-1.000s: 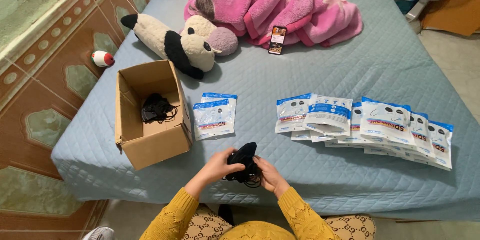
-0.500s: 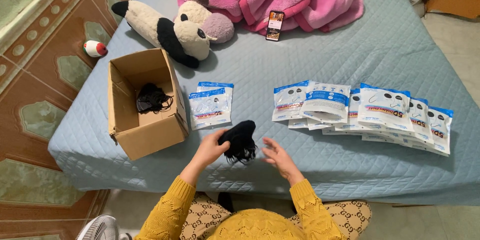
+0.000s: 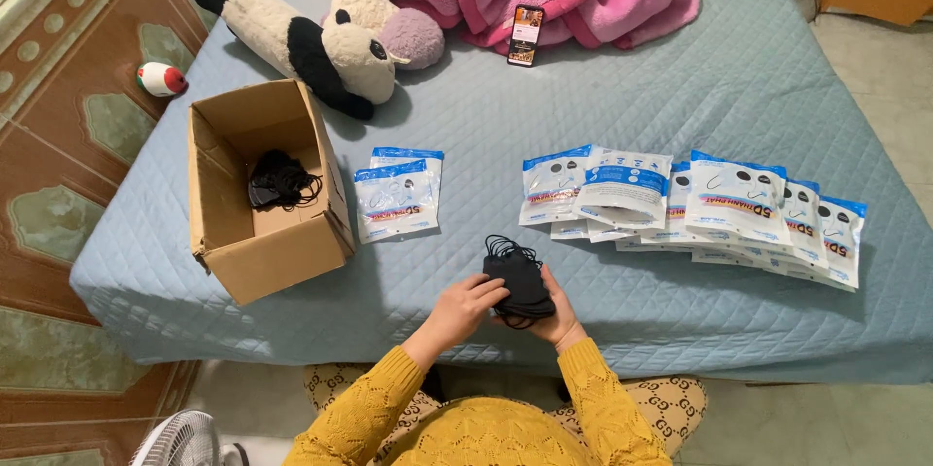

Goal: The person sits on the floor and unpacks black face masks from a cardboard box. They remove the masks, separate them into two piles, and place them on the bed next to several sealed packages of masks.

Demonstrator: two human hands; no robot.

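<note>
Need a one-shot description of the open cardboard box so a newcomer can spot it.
Start at the blue quilted bed and go to its left front corner. The open cardboard box sits there, flaps up, left of two white-and-blue packets. It is the only brown container on the bed, with a tangle of black face masks inside.

Blue quilted bed [image 3: 680,87], patterned brown-green tiled floor [image 3: 58,223], white fan [image 3: 185,439] below, even indoor light

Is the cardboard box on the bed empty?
No, the open cardboard box has a small tangle of black masks lying on its bottom.
</note>
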